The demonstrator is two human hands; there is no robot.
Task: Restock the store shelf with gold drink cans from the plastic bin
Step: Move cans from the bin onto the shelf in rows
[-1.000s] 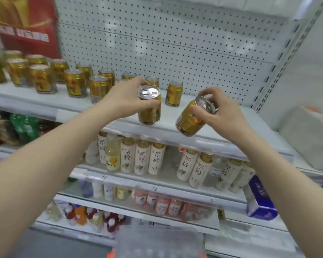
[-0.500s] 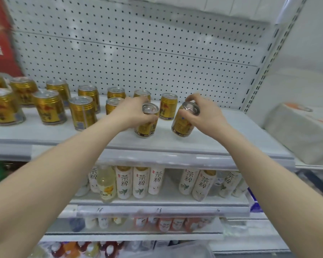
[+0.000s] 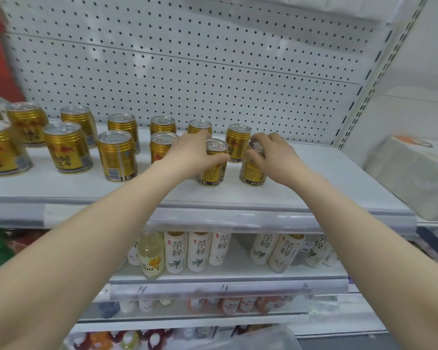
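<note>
My left hand [image 3: 192,152] hides much of one gold can [image 3: 214,170]; below the shelf [image 3: 213,195], the plastic bin [image 3: 258,337] is blurred and cropped.

Both forearms bare to frame edge; no sleeves, rings or watch visible on hands [image 3: 276,155].

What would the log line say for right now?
step: placing cans | left hand: holds gold can upright on shelf | right hand: holds second gold can on shelf | front row, right end
</note>
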